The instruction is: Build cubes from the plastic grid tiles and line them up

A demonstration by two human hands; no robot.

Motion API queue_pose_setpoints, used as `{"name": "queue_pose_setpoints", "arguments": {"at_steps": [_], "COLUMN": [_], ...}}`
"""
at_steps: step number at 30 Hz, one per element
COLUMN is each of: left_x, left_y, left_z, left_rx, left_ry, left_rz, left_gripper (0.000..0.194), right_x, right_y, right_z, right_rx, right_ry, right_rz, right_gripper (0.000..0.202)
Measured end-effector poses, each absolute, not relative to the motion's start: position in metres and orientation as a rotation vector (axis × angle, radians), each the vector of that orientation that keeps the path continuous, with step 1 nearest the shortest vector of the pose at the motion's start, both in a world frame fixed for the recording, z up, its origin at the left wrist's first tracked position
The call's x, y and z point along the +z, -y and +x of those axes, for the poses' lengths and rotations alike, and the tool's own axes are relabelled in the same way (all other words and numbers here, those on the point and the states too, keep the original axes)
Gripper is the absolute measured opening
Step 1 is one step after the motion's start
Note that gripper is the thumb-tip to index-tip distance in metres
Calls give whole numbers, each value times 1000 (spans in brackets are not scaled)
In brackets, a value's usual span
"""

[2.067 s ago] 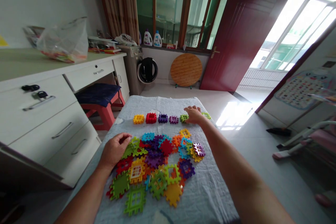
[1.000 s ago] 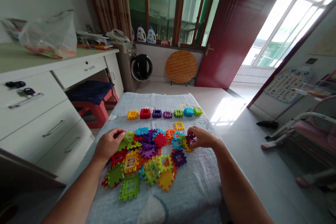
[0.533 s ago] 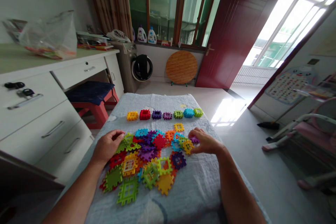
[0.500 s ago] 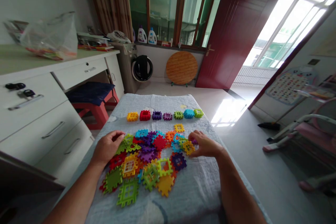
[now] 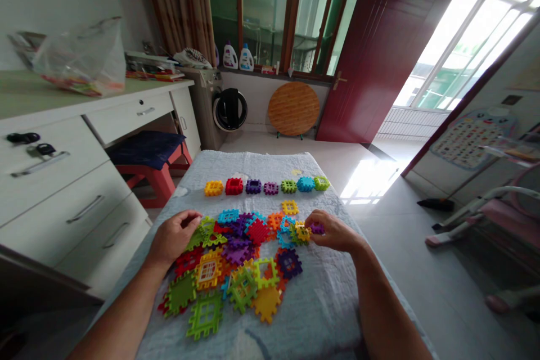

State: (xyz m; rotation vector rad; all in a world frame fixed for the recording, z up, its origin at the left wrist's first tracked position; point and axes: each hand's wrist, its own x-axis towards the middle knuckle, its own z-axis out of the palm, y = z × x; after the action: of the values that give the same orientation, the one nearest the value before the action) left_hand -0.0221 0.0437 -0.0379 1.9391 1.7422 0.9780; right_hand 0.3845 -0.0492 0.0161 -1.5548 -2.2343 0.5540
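Observation:
A pile of interlocking plastic building tiles with notched edges lies on the cloth between my hands. My left hand (image 5: 172, 237) rests at the pile's left edge, fingers curled in and fingertips together, beside a green tile (image 5: 195, 240); nothing shows in it. At the pile's right side, my right hand (image 5: 331, 230) pinches the edge of a small yellow tile (image 5: 302, 231), which overlaps green and blue tiles. A purple tile (image 5: 317, 228) shows partly behind its fingers. Nearer to me are a dark purple tile (image 5: 289, 262) and a light green frame tile (image 5: 265, 273).
Across the far part of the cloth-covered table (image 5: 253, 160) runs a row of several assembled cubes, from a yellow cube (image 5: 213, 188) to a green cube (image 5: 321, 183). A single yellow window tile (image 5: 289, 207) lies between row and pile. A red stool (image 5: 158, 180) stands left.
My right hand has turned slightly and its fingers have closed in on the yellow tile, which now sits tilted. The purple tile behind shows more. My left hand stays put.

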Motion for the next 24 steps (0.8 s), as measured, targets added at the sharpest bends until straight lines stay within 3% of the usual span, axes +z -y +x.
{"name": "queue_pose_setpoints", "arguments": {"at_steps": [4, 11, 24], "left_x": [-36, -34, -32], "left_y": [-42, -40, -39], "left_z": [-22, -20, -18], "left_rx": [983, 993, 992], "left_ry": [-1725, -1733, -1729], "left_rz": [1944, 1934, 1920], "left_gripper": [31, 31, 32], "right_x": [15, 9, 1], "right_y": [52, 46, 37], "right_z": [379, 379, 386], "right_rx": [523, 517, 603], "right_ry": [2268, 2294, 1867], "right_rz": [-1604, -1598, -1643], "right_gripper": [43, 19, 12]}}
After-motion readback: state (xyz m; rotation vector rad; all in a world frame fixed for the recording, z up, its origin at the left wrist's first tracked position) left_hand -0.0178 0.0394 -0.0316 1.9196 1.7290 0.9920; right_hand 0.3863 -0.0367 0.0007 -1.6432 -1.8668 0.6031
